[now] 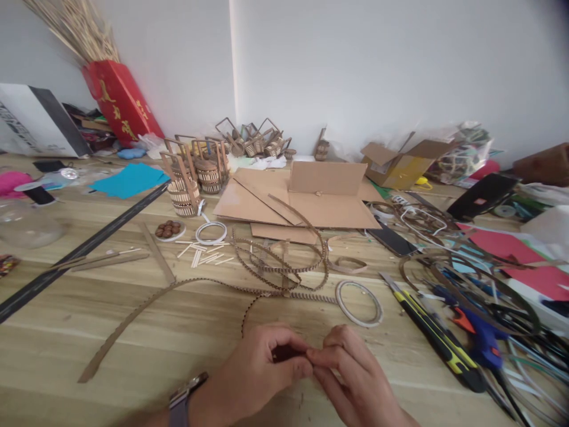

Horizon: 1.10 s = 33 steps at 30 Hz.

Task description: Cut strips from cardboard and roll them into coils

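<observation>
My left hand [262, 370], with a watch on the wrist, and my right hand [351, 376] meet low in the middle of the head view, fingers pinched together on a small dark piece I cannot make out. A thin corrugated cardboard strip [249, 308] curves on the table just beyond my left fingers. Farther back lie coiled corrugated strips [284, 261] and a tape ring [359, 302].
A yellow-black utility knife [433, 332] and blue glue gun [482, 341] lie at the right among tangled strips. Flat cardboard sheets [311, 204], small wooden baskets [195, 178], short white sticks [204, 252], a long black ruler [84, 249] and a red box [120, 101] stand farther back.
</observation>
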Motion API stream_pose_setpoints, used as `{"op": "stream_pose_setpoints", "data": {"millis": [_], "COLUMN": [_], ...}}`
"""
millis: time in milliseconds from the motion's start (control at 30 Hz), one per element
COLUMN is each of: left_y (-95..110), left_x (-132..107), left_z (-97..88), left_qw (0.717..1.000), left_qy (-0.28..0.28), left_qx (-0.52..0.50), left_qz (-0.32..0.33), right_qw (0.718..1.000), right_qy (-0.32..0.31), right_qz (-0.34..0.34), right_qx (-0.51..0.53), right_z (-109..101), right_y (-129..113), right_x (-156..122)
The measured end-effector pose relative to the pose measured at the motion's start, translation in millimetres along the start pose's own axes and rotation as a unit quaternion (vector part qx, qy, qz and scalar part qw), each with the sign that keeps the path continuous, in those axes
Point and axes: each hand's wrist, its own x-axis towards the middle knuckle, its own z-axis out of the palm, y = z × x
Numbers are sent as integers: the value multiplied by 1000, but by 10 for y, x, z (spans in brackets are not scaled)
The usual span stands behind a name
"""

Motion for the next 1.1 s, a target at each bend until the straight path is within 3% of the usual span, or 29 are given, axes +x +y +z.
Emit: {"op": "stream_pose_setpoints", "data": {"millis": [133, 300, 500, 733, 1100], "left_y": [8, 40, 27, -69, -76], "left_x": [-12, -19, 5, 25, 34], "left_z": [-10, -12, -12, -10, -8], "left_qw": [999, 999, 999, 997, 995], "left_qy": [12, 13, 10, -1, -9], "left_qx": [49, 38, 11, -69, -76], "left_qz": [7, -14, -43, -37, -61], "right_qw": [1000, 999, 991, 998, 998], "right_qy": [-4, -23, -63, -46, -32], "right_qz": [13, 19, 92, 39, 29], "right_qx": [21, 30, 75, 36, 40], "right_z": [26, 28, 1, -10, 5], "right_y": [10, 39, 65, 20, -20], "right_x": [-29, -58, -120, -65, -12]}}
